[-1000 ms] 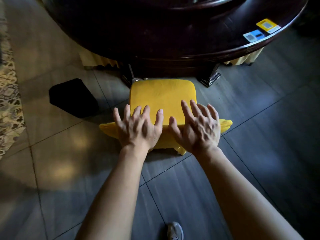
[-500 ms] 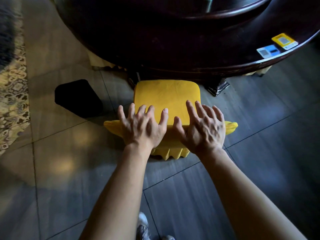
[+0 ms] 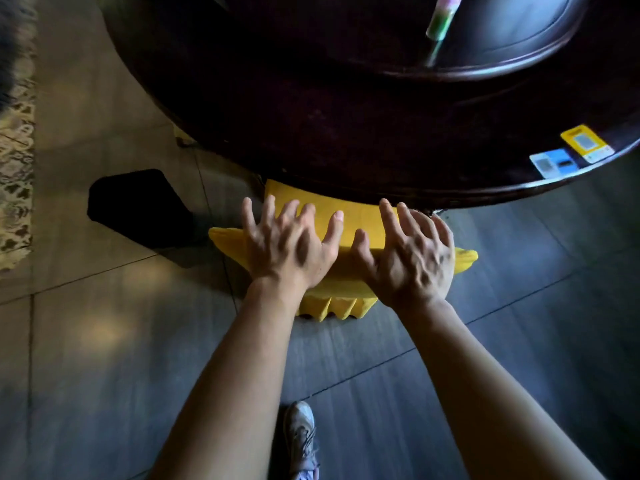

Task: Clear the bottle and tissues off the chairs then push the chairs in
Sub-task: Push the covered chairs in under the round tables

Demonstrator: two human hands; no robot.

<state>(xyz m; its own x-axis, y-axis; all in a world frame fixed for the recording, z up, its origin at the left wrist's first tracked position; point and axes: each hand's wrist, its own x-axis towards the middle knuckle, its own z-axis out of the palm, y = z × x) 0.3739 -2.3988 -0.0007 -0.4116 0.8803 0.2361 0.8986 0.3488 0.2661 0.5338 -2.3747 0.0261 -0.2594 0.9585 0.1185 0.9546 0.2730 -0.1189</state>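
Observation:
A chair with a yellow cover (image 3: 360,216) stands below me, most of its seat hidden under the rim of the dark round table (image 3: 346,140). My left hand (image 3: 289,245) lies flat with spread fingers on the top of the chair back, at its left half. My right hand (image 3: 410,252) presses flat on the right half beside it. Neither hand grips anything. A bottle (image 3: 441,20) with a green and pink label stands on the table's raised centre disc, blurred. No tissues are visible.
A black bin (image 3: 138,206) sits on the tiled floor left of the chair. Two cards, blue (image 3: 554,163) and yellow (image 3: 585,144), lie at the table's right edge. A patterned carpet (image 3: 15,168) runs along the far left. My shoe (image 3: 300,434) shows below.
Both hands have pushed the chair forward; its seat has slid further under the table and only a strip shows now. I have stepped closer, and the bottle has come into view.

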